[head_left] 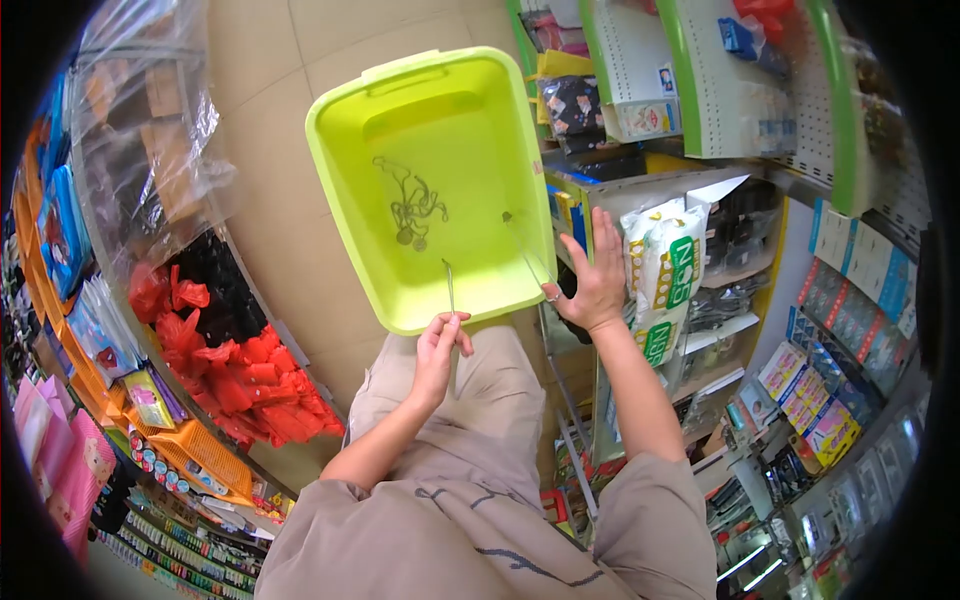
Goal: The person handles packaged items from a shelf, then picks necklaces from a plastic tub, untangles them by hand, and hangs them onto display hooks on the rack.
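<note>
A lime-green plastic tub point(432, 317) stands in front of my legs, with several tangled thin chains with round pendants point(410, 215) on its bottom. My left hand point(437, 350) is closed at the tub's near rim. Its fingers pinch a thin metal strip point(450, 288) that points into the tub; I cannot tell whether it is a rod or a taut chain. My right hand point(592, 280) is beside the tub's right wall, fingers stretched out. From its thumb side a thin chain with a small dark pendant point(507, 217) slants into the tub, blurred; whether the thumb hooks it is unclear.
Red plastic bags point(245, 385) fill a bin on the left, below clear plastic wrapping point(150, 120). White-and-green packs point(665, 265) stand close to my right hand on a shelf unit point(735, 270). Green-edged display shelves point(690, 80) rise at the upper right. Tiled floor point(260, 50) shows ahead.
</note>
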